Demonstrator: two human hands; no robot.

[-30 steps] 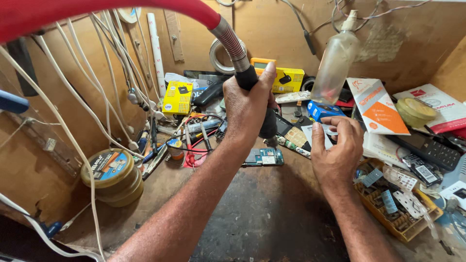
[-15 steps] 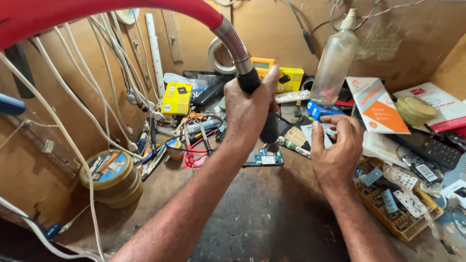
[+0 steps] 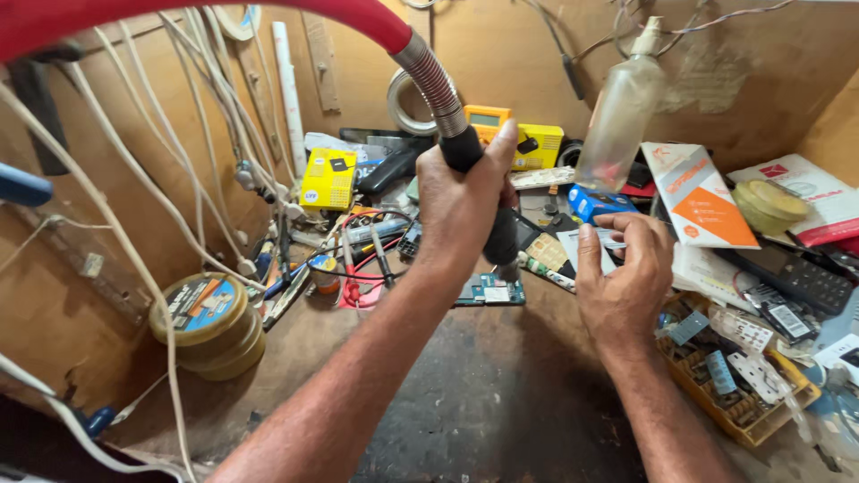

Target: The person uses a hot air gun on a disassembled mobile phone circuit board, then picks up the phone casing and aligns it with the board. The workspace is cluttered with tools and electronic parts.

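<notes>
I'm at a small electronics repair workshop, boxed in by bare plywood walls (image 3: 734,80). White cables (image 3: 134,259) hang down the left wall beside stacked tape rolls (image 3: 208,324). A yellow multimeter (image 3: 528,143) sits far back, a green circuit board (image 3: 490,291) lies mid-surface, and a tray of small parts (image 3: 734,394) fills the near right of my scuffed surface (image 3: 483,402).

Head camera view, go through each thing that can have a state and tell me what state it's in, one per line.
Left hand: closed around the black handle.
Black handle: gripped, nozzle pointing down over the circuit board.
Circuit board: flat on the bench, uncovered.
Right hand: pinching a small pale piece.
Clear spray bottle: upright, capped.
Tape rolls: stacked.
Yellow parts tray: open, full.
</notes>
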